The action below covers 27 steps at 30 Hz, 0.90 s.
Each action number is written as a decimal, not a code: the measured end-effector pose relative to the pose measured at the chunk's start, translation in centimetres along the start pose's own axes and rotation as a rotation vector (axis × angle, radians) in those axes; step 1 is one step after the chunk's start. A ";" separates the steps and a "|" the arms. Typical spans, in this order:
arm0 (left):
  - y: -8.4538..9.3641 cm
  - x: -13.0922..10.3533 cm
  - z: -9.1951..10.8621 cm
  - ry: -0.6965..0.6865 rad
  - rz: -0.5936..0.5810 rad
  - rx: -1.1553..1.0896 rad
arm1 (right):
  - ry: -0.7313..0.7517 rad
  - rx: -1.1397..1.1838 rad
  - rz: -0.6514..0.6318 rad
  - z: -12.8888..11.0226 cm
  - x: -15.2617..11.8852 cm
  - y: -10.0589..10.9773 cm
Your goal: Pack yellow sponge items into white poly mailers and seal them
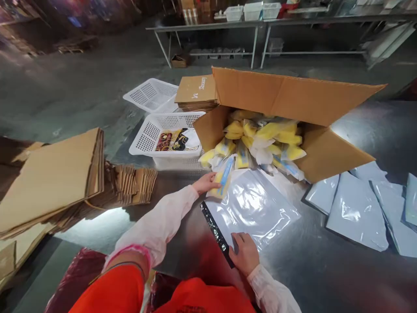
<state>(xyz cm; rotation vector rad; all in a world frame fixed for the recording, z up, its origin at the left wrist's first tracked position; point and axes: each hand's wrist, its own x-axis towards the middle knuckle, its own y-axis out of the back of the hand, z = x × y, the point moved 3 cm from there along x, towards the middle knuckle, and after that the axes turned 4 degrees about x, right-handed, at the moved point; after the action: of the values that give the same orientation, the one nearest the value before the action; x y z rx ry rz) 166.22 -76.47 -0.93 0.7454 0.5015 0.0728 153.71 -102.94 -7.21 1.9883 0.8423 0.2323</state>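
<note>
My left hand [208,183] is closed on the edge of a yellow packet [224,177] with a blue and white label, at the upper left corner of a white plastic mailer bag [250,200]. The mailer lies flat on the dark metal table, a black strip along its near left edge. My right hand [245,253] rests by that strip at the bag's near corner, fingers bent over the edge. Behind the bag, an open cardboard box [270,93] on its side spills several yellow and white packets [276,134].
At the right lie several grey-white mailers [358,208]. White plastic baskets [146,134] stand at the back left, one with printed items inside, beside stacked cardboard [195,89]. Folded cardboard [52,178] fills the left. Another table [208,26] stands across the floor.
</note>
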 end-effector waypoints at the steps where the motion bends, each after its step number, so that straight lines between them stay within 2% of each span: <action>1: -0.4 -3.0 -1.5 -0.038 -0.094 -0.218 | 0.018 -0.026 -0.029 -0.5 0.0 -0.1; 3: -1.6 -8.8 -4.5 -0.064 -0.262 -0.609 | 0.020 -0.092 -0.111 -1.5 0.2 -0.2; 4: -2.3 -11.4 -5.8 -0.056 -0.331 -0.725 | 0.002 -0.130 -0.146 -1.9 0.3 -0.2; 6: -3.6 -15.5 -7.9 -0.034 -0.455 -0.810 | -0.049 -0.193 -0.173 -2.4 0.6 0.0; 9: -5.3 -19.1 -9.9 -0.011 -0.601 -0.879 | -0.057 -0.250 -0.147 -2.9 0.7 0.3; 12: -6.5 -20.3 -11.3 0.055 -0.682 -0.988 | -0.030 -0.305 -0.162 -3.1 0.6 0.1; 14: -7.3 -20.5 -12.3 0.130 -0.712 -1.034 | -0.071 -0.335 -0.175 -2.9 0.7 0.0; 17: -8.2 -20.8 -13.9 0.213 -0.660 -1.022 | -0.135 -0.354 -0.152 -2.3 1.4 0.3; 20: -8.9 -21.0 -14.5 0.150 -0.661 -0.949 | -0.146 -0.301 -0.101 -1.8 1.9 1.0; 22: -9.0 -20.9 -13.8 0.039 -0.636 -0.842 | -0.171 -0.212 -0.072 -1.4 2.1 1.3; 25: -8.6 -20.0 -11.8 -0.143 -0.389 -0.473 | -0.213 -0.123 -0.035 -0.7 2.1 1.4; 27: -8.5 -19.5 -10.4 -0.178 -0.282 -0.123 | -0.234 -0.105 0.017 -0.1 2.1 1.5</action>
<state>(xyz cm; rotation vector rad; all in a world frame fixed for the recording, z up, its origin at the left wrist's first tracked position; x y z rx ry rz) 143.31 -80.79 -5.05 0.5496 0.4240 -0.2217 155.93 -101.94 -6.27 1.8814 0.6506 0.0505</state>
